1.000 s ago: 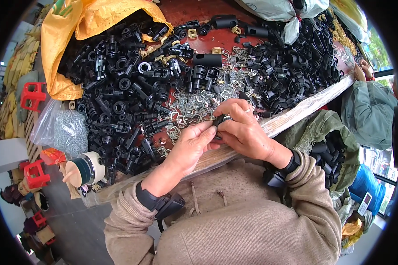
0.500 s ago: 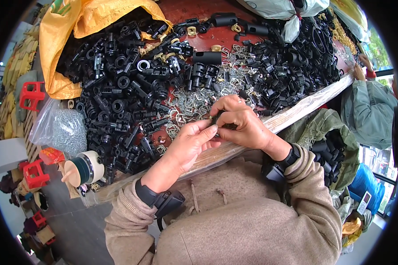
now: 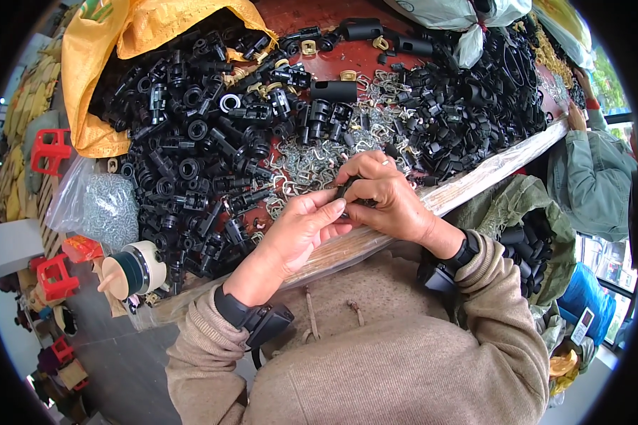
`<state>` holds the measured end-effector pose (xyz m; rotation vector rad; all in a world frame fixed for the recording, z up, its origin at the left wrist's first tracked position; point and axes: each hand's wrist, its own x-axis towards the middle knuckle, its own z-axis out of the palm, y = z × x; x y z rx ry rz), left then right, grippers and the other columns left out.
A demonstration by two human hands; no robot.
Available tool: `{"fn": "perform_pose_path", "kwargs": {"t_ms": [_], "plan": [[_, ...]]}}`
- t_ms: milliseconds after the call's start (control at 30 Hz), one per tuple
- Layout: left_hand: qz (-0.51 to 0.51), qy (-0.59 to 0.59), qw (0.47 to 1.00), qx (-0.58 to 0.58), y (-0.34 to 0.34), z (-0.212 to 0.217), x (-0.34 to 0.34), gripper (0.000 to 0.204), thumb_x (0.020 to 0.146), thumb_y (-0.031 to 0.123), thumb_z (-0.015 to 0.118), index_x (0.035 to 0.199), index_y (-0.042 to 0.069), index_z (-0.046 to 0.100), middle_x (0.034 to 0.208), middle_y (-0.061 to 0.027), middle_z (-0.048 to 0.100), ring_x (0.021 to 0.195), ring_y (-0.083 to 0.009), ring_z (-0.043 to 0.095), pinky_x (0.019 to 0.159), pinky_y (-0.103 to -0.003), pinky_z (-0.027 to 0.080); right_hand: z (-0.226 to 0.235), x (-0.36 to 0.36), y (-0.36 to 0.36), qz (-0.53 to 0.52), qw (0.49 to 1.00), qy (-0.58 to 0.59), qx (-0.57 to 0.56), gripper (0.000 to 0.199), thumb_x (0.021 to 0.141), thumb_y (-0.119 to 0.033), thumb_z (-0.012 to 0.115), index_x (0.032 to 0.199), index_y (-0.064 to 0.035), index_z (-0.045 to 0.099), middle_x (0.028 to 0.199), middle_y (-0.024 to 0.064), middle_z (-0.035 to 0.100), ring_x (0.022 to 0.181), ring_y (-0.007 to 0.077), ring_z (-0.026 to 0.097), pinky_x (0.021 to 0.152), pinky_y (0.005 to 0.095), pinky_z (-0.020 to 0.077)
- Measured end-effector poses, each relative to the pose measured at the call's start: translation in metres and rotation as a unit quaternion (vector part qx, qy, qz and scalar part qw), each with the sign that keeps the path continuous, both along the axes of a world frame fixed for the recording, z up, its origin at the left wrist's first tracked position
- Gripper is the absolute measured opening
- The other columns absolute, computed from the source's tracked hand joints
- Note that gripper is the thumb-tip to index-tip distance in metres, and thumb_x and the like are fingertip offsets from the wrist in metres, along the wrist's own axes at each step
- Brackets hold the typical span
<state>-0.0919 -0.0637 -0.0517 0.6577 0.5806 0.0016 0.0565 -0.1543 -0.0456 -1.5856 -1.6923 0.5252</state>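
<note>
Both hands meet over the near edge of the counter (image 3: 503, 166). The right hand (image 3: 386, 202) has its grip closed around a small black plastic part (image 3: 349, 190), fingers curled over it so that only its end shows. The left hand (image 3: 306, 228) pinches the same part from below with thumb and fingertips. Just beyond lies a scatter of bent metal clips (image 3: 308, 166), then heaps of black plastic fittings (image 3: 191, 163), a yellow sack (image 3: 113, 49) and a clear bag of small metal pieces (image 3: 106, 209).
</note>
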Motion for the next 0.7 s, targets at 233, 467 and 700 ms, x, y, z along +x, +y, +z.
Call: {"fn": "perform_pose_path", "kwargs": {"t_ms": [233, 467, 700], "plan": [[0.009, -0.015, 0.999, -0.035, 0.002, -0.002, -0.001, 0.024, 0.083, 0.013, 0.049, 0.104, 0.000, 0.048, 0.096, -0.0077, 0.055, 0.086, -0.0148, 0.055, 0.076, -0.026, 0.046, 0.000, 0.009, -0.001, 0.002, 0.998, 0.051, 0.048, 0.011, 0.060, -0.005, 0.063, 0.069, -0.0061, 0.057, 0.090, 0.0046, 0.052, 0.088, 0.0232, 0.046, 0.078, 0.0333, 0.0338], [0.019, -0.051, 0.996, -0.075, 0.005, 0.000, -0.004, 0.023, 0.083, 0.011, 0.049, 0.103, 0.001, 0.048, 0.100, -0.0136, 0.055, 0.089, -0.0201, 0.055, 0.077, -0.027, 0.046, -0.001, 0.036, 0.019, -0.111, 0.963, -0.244, 0.039, 0.017, 0.066, -0.009, 0.061, 0.081, -0.0082, 0.055, 0.084, 0.0070, 0.052, 0.079, 0.0238, 0.048, 0.069, 0.0329, 0.0368], [0.030, -0.061, 0.995, -0.069, 0.002, -0.001, -0.008, 0.022, 0.083, 0.011, 0.048, 0.103, 0.000, 0.049, 0.100, -0.0146, 0.054, 0.089, -0.0213, 0.055, 0.076, -0.027, 0.047, -0.006, 0.040, 0.016, -0.097, 0.966, -0.237, 0.025, 0.012, 0.072, -0.009, 0.057, 0.083, -0.0050, 0.054, 0.072, 0.0087, 0.053, 0.061, 0.0267, 0.049, 0.058, 0.0321, 0.0387]]}}
